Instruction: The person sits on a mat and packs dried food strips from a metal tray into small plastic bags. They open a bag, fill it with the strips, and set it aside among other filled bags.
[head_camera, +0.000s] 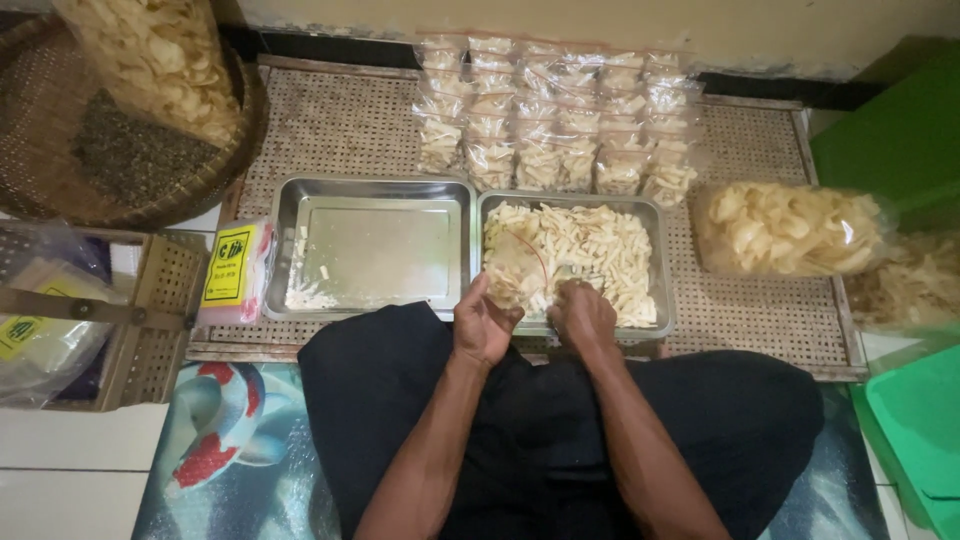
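While your left hand (484, 325) grips the small clear bag (515, 268) at centre frame, keep its mouth wide as your right hand's (583, 315) fingers close on crackers (600, 250) in the tray (664, 290).

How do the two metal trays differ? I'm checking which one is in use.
The left tray is nearly bare, with only a few chip scraps along its left edge; the right tray is heaped with pale chips. Both hands, the left hand holding a small clear bag and the right hand, work over the right tray; none touches the left tray. Both are shiny, rectangular, side by side.
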